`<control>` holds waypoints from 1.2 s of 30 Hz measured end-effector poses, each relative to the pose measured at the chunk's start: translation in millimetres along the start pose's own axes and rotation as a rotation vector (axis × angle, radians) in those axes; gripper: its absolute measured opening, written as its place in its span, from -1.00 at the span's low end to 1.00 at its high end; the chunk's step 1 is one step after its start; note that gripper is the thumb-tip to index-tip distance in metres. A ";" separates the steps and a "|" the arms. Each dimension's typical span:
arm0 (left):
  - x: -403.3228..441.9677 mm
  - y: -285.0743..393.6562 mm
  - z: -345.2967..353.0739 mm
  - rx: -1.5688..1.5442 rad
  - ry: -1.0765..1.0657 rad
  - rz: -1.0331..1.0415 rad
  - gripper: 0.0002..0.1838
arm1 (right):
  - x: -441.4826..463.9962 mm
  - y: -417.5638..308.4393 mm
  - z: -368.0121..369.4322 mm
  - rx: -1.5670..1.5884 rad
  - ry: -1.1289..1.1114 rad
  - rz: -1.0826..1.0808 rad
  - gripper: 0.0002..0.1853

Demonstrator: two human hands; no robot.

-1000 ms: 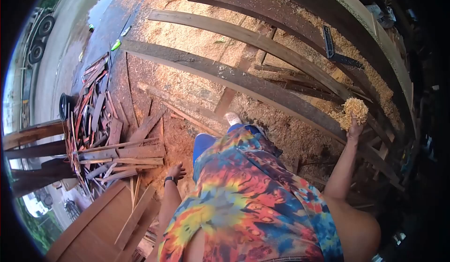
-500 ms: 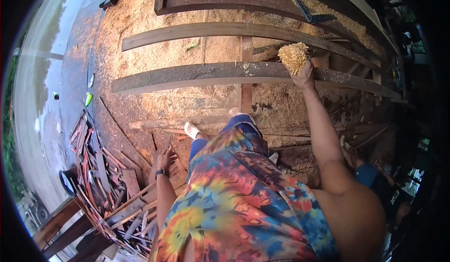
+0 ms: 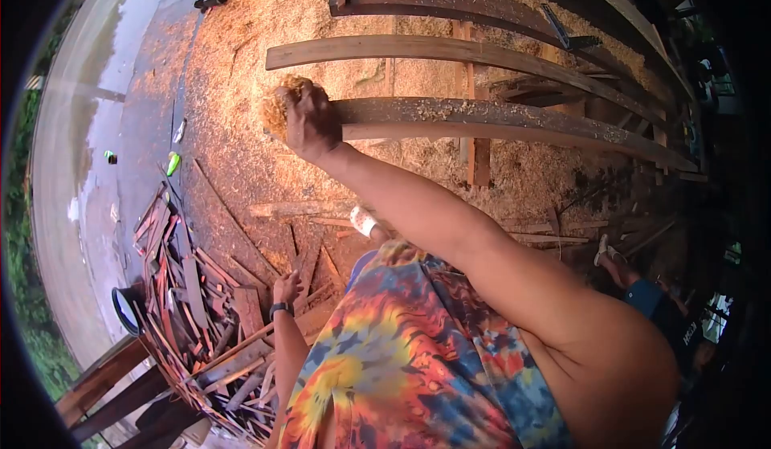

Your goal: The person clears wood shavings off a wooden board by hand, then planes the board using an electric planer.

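Note:
My right hand point(image 3: 312, 120) is closed round a clump of pale wood shavings point(image 3: 275, 112), which shows on the far side of the fingers. It is held near the left end of a dark wooden beam point(image 3: 482, 116). A lighter beam point(image 3: 361, 47) lies just beyond. Lower down, my left hand point(image 3: 287, 288), with a dark band at the wrist, hangs beside the scrap wood; its fingers are partly bent, with nothing visible in them.
Wood shavings point(image 3: 233, 63) cover the ground. Scrap wood strips point(image 3: 193, 288) are heaped at the left, beside a black bucket point(image 3: 127, 308). A black angled tool point(image 3: 566, 35) rests on a far beam. Another person point(image 3: 642, 296) is at the lower right.
My right hand has swung from the right across to the left with the shavings, over the beams. The camera view has turned. My left hand has stayed low beside the body.

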State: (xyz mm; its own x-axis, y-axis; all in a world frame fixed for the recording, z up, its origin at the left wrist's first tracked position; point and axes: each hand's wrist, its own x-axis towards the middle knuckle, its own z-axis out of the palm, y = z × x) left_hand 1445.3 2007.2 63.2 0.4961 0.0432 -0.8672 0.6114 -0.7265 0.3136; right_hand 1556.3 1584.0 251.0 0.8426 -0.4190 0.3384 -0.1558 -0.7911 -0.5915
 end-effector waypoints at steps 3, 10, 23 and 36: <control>10.3 49.5 10.4 0.078 -0.115 0.114 -0.41 | 39.0 -47.0 62.2 0.181 -0.168 0.009 -0.47; -31.4 165.8 16.1 -0.119 -0.077 0.488 -0.43 | 20.8 6.3 -3.9 0.171 0.083 -0.168 -0.51; 60.6 -107.2 25.4 -0.006 -0.311 -0.418 -0.36 | -135.8 226.9 -202.5 -0.139 0.156 0.252 -0.35; 60.4 72.9 38.8 -0.052 -0.225 0.224 -0.44 | 19.9 -68.9 23.3 0.055 -0.498 -0.041 -0.25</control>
State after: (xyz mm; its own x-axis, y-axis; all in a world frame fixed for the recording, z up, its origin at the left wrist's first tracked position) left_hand 1496.0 1930.2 18.7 0.4768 -0.2706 -0.8364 0.5361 -0.6645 0.5206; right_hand 1595.9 1640.6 281.5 0.9933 -0.1137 -0.0203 -0.1012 -0.7723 -0.6272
